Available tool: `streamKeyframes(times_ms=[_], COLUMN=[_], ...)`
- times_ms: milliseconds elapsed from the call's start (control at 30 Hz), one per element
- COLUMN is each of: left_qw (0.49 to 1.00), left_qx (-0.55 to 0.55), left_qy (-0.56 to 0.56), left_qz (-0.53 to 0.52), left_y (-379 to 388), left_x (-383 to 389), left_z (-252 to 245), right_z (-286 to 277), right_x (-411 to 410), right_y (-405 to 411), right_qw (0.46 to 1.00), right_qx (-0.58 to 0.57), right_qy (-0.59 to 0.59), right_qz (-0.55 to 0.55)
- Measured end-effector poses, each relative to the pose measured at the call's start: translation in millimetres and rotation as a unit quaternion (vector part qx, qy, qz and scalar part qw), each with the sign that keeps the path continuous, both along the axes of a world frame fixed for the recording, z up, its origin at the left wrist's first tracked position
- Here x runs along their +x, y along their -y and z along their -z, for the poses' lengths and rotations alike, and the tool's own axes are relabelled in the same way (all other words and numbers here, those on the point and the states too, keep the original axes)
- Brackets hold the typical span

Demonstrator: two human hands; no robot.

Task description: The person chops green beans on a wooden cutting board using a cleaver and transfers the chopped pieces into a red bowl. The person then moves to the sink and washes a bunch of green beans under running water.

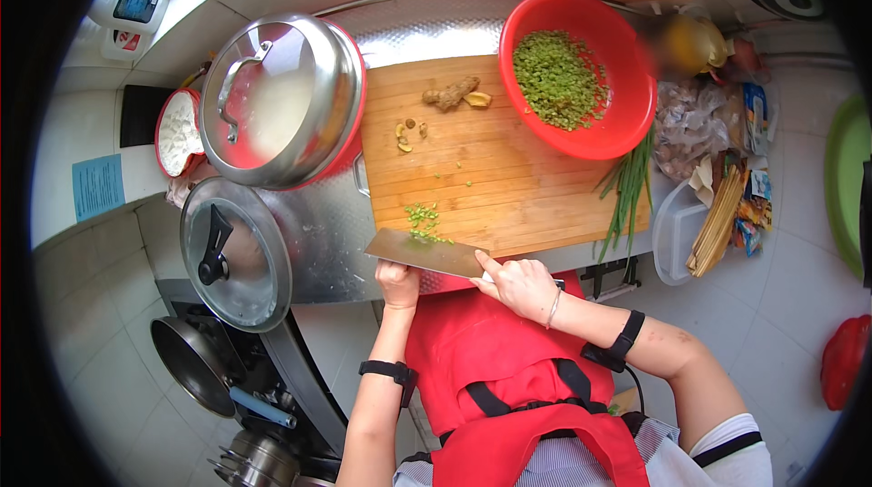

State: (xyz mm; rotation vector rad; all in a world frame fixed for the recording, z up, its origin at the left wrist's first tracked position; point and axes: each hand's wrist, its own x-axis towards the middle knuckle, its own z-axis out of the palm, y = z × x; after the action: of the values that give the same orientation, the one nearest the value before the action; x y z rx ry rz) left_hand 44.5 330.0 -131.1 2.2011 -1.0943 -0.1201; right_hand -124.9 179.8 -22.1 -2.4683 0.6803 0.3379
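Note:
My right hand (521, 286) grips the handle of a wide cleaver (429, 254), with a finger laid on the blade. The blade lies along the near edge of a wooden cutting board (545, 194), touching small chopped green pieces (422, 216). My left hand (398, 282) is curled beside the blade's near edge, close to its far-left end; whether it holds anything is hidden. Ginger root (453, 93) and small scraps (404, 138) lie farther up the board. A red plastic bowl (620, 102) of chopped green vegetable (555, 78) rests at its upper right, near green stalks (628, 187).
On the left stand a lidded pot (323, 98), a glass lid (262, 252) and a bag of white powder (178, 132). A frying pan (187, 368) is at lower left. Right of the board are a clear plastic container (671, 235), wooden chopsticks (715, 221) and plastic bags (688, 122).

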Motion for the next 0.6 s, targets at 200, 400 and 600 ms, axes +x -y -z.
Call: streamKeyframes(times_ms=[200, 400, 600], left_qw=[1.000, 1.000, 1.000], left_qx=[-0.017, -0.021, 0.001], left_qy=[0.013, 0.004, 0.020], left_qz=[-0.016, -0.015, -0.018], left_y=[9, 11, 8], left_x=[-3, -2, -1], left_z=[-2, -4, -5], right_z=[26, 23, -13], right_x=[7, 7, -1], right_y=[-1, 6, 11], right_qw=[0.999, 0.985, 0.991], right_qx=[0.024, 0.151, 0.127], right_qy=[0.020, 0.047, -0.022], right_qz=[0.011, 0.068, 0.024])
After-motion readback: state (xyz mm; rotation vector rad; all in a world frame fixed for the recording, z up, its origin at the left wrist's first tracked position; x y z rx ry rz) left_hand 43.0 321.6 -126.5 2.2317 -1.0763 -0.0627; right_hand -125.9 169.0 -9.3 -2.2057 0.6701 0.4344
